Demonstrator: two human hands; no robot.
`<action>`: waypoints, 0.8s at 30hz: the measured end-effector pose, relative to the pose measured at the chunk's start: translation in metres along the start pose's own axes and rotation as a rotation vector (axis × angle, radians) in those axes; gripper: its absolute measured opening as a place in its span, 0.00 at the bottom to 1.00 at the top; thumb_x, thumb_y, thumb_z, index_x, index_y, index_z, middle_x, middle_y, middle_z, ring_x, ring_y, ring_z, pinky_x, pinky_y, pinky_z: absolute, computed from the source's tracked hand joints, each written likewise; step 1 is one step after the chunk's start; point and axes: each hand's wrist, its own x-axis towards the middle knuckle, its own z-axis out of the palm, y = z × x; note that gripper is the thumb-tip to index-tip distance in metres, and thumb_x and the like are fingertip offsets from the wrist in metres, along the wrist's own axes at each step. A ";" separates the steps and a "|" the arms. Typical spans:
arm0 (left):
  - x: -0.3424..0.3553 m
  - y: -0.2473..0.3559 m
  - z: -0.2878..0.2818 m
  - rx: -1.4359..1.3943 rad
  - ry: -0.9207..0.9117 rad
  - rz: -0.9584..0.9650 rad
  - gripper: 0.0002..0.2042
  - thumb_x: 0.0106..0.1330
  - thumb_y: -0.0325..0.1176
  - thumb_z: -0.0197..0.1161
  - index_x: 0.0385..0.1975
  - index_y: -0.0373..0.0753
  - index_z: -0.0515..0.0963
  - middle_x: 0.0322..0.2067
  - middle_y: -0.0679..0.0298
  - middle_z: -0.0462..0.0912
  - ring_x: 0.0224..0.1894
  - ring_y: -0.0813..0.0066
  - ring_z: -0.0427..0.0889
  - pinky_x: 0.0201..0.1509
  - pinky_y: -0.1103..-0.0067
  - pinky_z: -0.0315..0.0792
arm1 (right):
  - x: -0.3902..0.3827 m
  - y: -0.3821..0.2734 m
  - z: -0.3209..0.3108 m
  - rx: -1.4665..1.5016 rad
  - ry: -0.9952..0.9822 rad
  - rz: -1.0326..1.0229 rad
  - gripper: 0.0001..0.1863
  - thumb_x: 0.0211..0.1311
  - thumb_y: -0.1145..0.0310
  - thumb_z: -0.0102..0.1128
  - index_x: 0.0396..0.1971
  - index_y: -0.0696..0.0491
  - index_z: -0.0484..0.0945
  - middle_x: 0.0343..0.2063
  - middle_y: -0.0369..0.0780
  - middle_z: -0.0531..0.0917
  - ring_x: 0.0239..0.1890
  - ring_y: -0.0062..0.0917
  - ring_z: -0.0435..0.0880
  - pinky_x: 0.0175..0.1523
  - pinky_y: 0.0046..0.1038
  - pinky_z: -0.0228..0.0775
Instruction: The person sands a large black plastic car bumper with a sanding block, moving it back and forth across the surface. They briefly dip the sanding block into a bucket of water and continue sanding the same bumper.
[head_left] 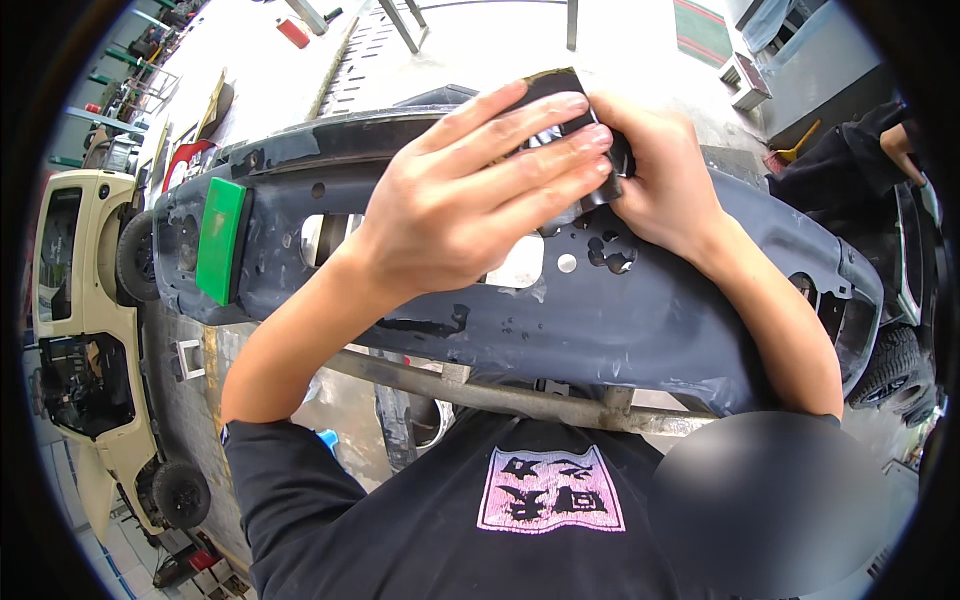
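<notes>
Both my hands meet above a dark grey car bumper [620, 320] with holes and glossy dark patches. Between them is a shiny black sheet [552, 88], thin-edged, perhaps sandpaper; most of it is covered by fingers. My left hand [470, 190] lays its long fingers over the front of the sheet, its thumb hidden behind. My right hand [660, 170] closes on the sheet's right side, thumb at the upper edge, other fingers mostly out of sight. A green block with a dark base [222, 240] rests on the bumper's left end.
A metal stand rail [480, 388] runs under the bumper's near side. To the left stands a beige off-road vehicle [95, 250]. At right are a person in dark clothes [840, 165], a yellow-handled broom [800, 145] and a tire [885, 365]. A red can [292, 33] is far off.
</notes>
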 end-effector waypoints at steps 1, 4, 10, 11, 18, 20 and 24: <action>-0.004 -0.001 -0.002 0.028 -0.022 -0.006 0.13 0.62 0.25 0.64 0.44 0.48 0.88 0.51 0.68 0.88 0.62 0.65 0.81 0.75 0.62 0.60 | 0.000 0.000 0.000 -0.009 -0.021 0.022 0.20 0.48 0.80 0.63 0.46 0.56 0.81 0.34 0.50 0.85 0.39 0.44 0.87 0.44 0.36 0.78; -0.016 -0.020 -0.020 0.117 -0.106 -0.052 0.12 0.65 0.26 0.62 0.41 0.52 0.88 0.51 0.71 0.88 0.64 0.64 0.79 0.79 0.60 0.52 | -0.002 0.004 -0.002 -0.028 0.029 -0.039 0.21 0.48 0.80 0.63 0.46 0.55 0.81 0.33 0.49 0.86 0.38 0.43 0.87 0.43 0.37 0.78; 0.001 -0.004 -0.015 -0.007 -0.120 -0.049 0.15 0.60 0.25 0.64 0.44 0.53 0.88 0.50 0.72 0.88 0.64 0.65 0.79 0.79 0.57 0.50 | -0.002 -0.002 -0.003 -0.051 -0.022 -0.002 0.22 0.47 0.80 0.63 0.47 0.56 0.81 0.34 0.49 0.86 0.39 0.43 0.87 0.44 0.36 0.79; -0.002 -0.010 -0.020 0.015 -0.142 -0.050 0.15 0.60 0.26 0.64 0.44 0.53 0.89 0.50 0.72 0.88 0.64 0.65 0.79 0.79 0.57 0.49 | -0.002 0.000 -0.004 -0.049 -0.007 -0.021 0.23 0.46 0.81 0.63 0.47 0.56 0.81 0.34 0.50 0.86 0.39 0.44 0.87 0.44 0.36 0.79; 0.005 -0.007 -0.012 -0.060 -0.099 -0.045 0.15 0.57 0.27 0.64 0.42 0.52 0.89 0.50 0.73 0.89 0.64 0.66 0.79 0.79 0.60 0.49 | -0.002 0.002 -0.004 -0.027 0.000 -0.003 0.24 0.46 0.81 0.63 0.48 0.56 0.81 0.34 0.50 0.86 0.38 0.43 0.87 0.43 0.35 0.79; -0.010 -0.019 -0.032 0.003 -0.185 -0.070 0.12 0.59 0.27 0.63 0.39 0.51 0.89 0.48 0.72 0.89 0.64 0.65 0.79 0.80 0.62 0.46 | -0.001 0.005 -0.001 -0.008 0.005 -0.044 0.25 0.45 0.82 0.63 0.49 0.56 0.80 0.34 0.50 0.86 0.38 0.44 0.88 0.43 0.34 0.79; 0.006 -0.001 -0.007 -0.169 -0.057 -0.072 0.16 0.54 0.23 0.62 0.41 0.49 0.89 0.47 0.67 0.90 0.64 0.62 0.79 0.79 0.61 0.50 | -0.003 0.000 0.000 0.028 0.004 -0.002 0.25 0.45 0.83 0.63 0.49 0.56 0.81 0.34 0.51 0.86 0.38 0.43 0.88 0.43 0.34 0.80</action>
